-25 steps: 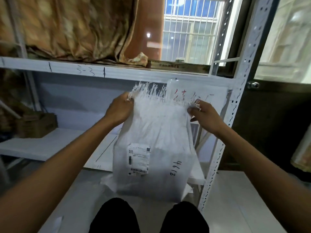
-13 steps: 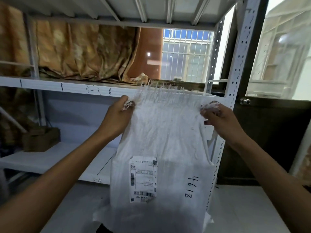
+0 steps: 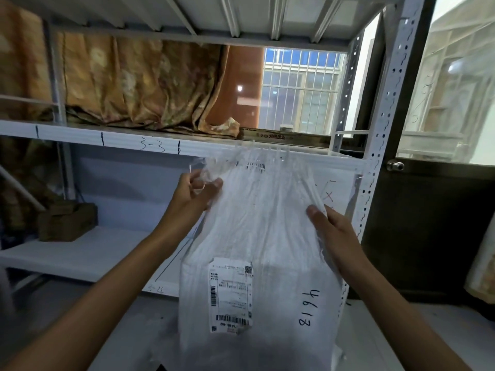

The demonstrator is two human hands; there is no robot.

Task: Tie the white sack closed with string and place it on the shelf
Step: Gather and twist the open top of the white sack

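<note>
White metal shelving lines the far side of a dim storeroom with a grey floor (image 3: 128,325). The white sack (image 3: 267,236) hangs upright in front of it, near and centre, and its bottom runs out of view at the near edge. The sack's frayed mouth reaches the front lip of the upper shelf (image 3: 80,133), which is marked "3-3". A shipping label (image 3: 231,295) and the handwritten number 4618 (image 3: 308,307) show on the near face. The left hand (image 3: 192,194) pinches the top left corner of the sack, fingers curled around bunched fabric. The right hand (image 3: 334,231) grips the right edge lower down, thumb pressed on the front and fingers hidden behind. A perforated upright post (image 3: 380,124) stands just behind the sack's right edge, with a dark door and its knob (image 3: 395,165) further right. On the lower shelf board (image 3: 93,259), a wide stretch of white shows between the sack and a cardboard box (image 3: 67,222) at far left. Brown cloth (image 3: 134,81) is heaped on the upper shelf, and a barred window (image 3: 300,89) glows behind it.
</note>
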